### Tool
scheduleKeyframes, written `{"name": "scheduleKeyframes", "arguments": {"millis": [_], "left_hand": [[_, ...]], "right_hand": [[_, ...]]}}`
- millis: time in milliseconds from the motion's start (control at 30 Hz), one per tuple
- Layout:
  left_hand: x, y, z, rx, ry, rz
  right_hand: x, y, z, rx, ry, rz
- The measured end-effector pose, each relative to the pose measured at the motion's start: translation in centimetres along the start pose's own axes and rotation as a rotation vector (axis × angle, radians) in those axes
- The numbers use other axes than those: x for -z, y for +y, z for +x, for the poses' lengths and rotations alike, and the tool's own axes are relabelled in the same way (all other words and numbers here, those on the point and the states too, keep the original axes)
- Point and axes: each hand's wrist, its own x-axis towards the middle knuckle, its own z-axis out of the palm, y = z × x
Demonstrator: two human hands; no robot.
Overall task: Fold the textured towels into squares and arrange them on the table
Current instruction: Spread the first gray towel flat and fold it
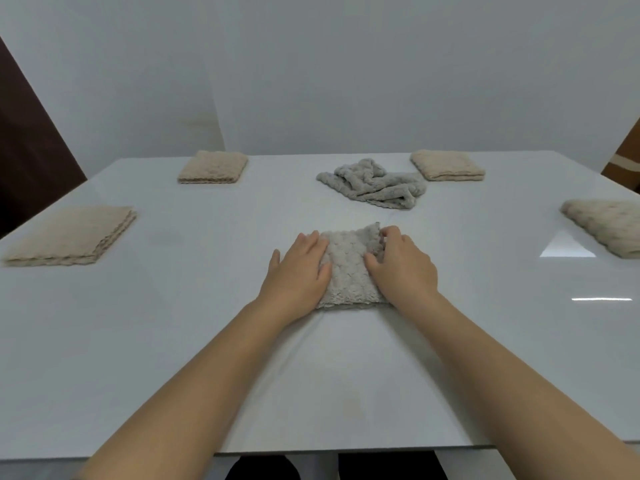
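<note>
A light grey textured towel (pixel 348 268), folded small, lies in the middle of the white table (pixel 173 341). My left hand (pixel 298 271) rests flat on its left side with fingers spread. My right hand (pixel 401 266) covers its right side, and the fingertips pinch the far right corner. A crumpled grey towel (pixel 375 183) lies unfolded farther back. Folded beige towels sit around the table: one at the left edge (pixel 69 237), one at the far left (pixel 213 167), one at the far right (pixel 448 165), one at the right edge (pixel 606 225).
The glossy table ends at a near edge (pixel 346 450) close to my body. A white wall stands behind the far edge. A dark brown panel (pixel 24 143) is at the left, and a brown object (pixel 623 157) is at the right.
</note>
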Motion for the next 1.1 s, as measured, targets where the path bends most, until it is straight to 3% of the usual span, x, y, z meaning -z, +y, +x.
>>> {"name": "scheduleKeyframes", "arguments": {"millis": [167, 233, 333, 433, 600, 800, 1100], "left_hand": [[2.2, -0.9, 2.9, 0.022, 0.054, -0.145], [3.3, -1.0, 4.2, 0.055, -0.024, -0.295], [4.1, -1.8, 4.5, 0.075, -0.058, -0.327], [4.7, -2.8, 3.3, 0.097, -0.086, -0.435], [5.3, -3.0, 0.9, 0.221, -0.273, -0.585], [5.4, -2.2, 0.3, 0.387, -0.268, -0.796], [5.3, -2.4, -0.1, 0.398, -0.321, -0.846]], "right_hand": [[0.8, -0.6, 0.9, 0.15, 0.159, -0.131], [0.6, -1.3, 1.1, 0.234, 0.017, -0.16], [0.2, -1.1, 1.4, 0.343, -0.175, -0.203], [1.1, -0.4, 2.4, 0.353, -0.198, -0.191], [1.2, -1.7, 3.0, 0.411, -0.203, -0.193], [-1.2, -2.2, 1.7, 0.358, -0.299, -0.075], [-2.2, -1.6, 1.8, 0.374, -0.25, -0.059]]}}
